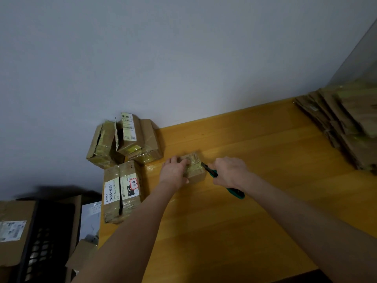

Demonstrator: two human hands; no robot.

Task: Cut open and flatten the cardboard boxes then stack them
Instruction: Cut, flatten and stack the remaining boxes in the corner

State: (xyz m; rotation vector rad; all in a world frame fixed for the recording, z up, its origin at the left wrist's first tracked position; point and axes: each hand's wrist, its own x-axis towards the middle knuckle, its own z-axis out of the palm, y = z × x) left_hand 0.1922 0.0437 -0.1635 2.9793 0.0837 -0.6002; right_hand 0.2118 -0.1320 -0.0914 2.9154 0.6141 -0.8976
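Observation:
A small taped cardboard box (195, 170) sits on the yellow wooden table (255, 201) near its middle. My left hand (174, 173) lies over the box's left side, fingers on top and thumb at its front. My right hand (230, 171) grips a green-handled utility knife (214, 173), whose black tip touches the box's right edge. Several taped boxes (126, 139) are heaped at the table's left end against the wall, one labelled box (122, 190) lying nearer me. A stack of flattened cardboard (346, 127) lies at the far right.
Off the table's left edge stand a black crate (42, 237) and brown cartons (14, 231). A grey wall (163, 58) runs behind the table. The table's front edge is at the lower right.

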